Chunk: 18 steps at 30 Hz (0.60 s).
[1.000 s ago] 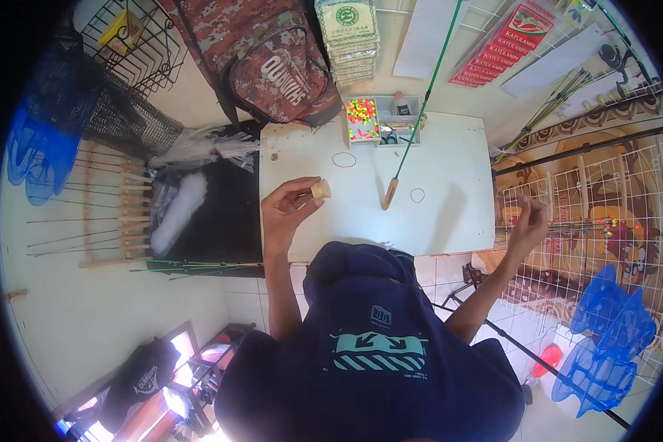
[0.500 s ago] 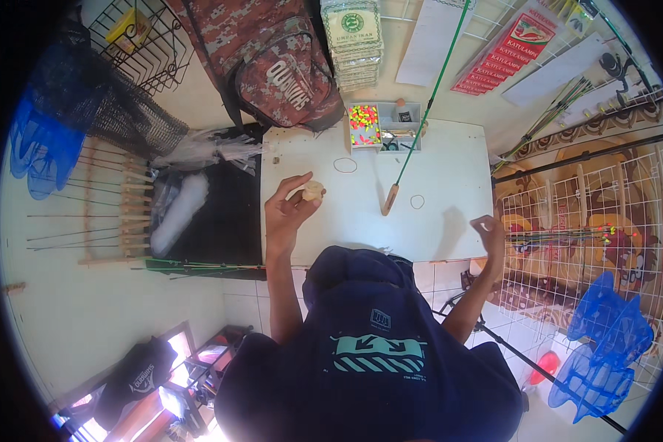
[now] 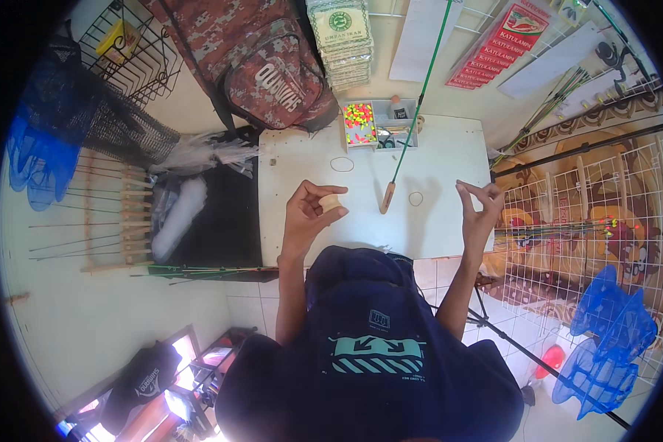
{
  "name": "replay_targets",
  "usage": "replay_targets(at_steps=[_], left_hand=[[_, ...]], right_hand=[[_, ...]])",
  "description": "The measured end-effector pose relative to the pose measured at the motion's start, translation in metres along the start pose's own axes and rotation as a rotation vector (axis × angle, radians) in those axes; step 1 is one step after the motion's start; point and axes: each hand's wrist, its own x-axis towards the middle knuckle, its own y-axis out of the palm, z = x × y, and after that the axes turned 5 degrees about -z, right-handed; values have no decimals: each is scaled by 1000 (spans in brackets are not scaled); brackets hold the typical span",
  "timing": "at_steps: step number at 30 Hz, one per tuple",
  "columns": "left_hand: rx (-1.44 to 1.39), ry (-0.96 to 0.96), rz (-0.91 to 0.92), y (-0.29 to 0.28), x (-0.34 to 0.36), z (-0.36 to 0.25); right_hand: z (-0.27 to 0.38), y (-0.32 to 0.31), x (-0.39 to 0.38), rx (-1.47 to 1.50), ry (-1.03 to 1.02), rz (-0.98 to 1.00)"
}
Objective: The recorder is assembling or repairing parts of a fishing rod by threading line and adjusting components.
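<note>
My left hand [image 3: 302, 225] is closed round a small cream-coloured spool [image 3: 332, 205], held between thumb and fingers above the near left of the white table [image 3: 299, 156]. Across from it, my right hand [image 3: 480, 209] is raised over the table's right edge. Its thumb and index finger come together in a pinch; anything held there is too thin to see. Between the hands lies the wooden handle [image 3: 387, 199] of a thin green fishing rod [image 3: 407, 140], which reaches toward the wall.
A thin loop [image 3: 342, 171] and a smaller ring [image 3: 416, 193] lie on the table. At its far side stand a box of bright floats [image 3: 359, 124] and a grey divided tray [image 3: 414, 140]. A camouflage bag [image 3: 272, 81] is at the back left. A wire rack [image 3: 552, 199] flanks the right.
My left hand has shifted right with the spool, which now shows its side. My right hand has moved farther out over the table, its fingers now pointing forward.
</note>
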Motion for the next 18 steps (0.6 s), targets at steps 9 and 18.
replay_targets(at_steps=[9,18], left_hand=[[161,75,60,12,-5,-2],[50,21,214,26,-9,-12]], right_hand=[[20,-4,-8,172,-43,42],[63,45,-46,777,465,597]])
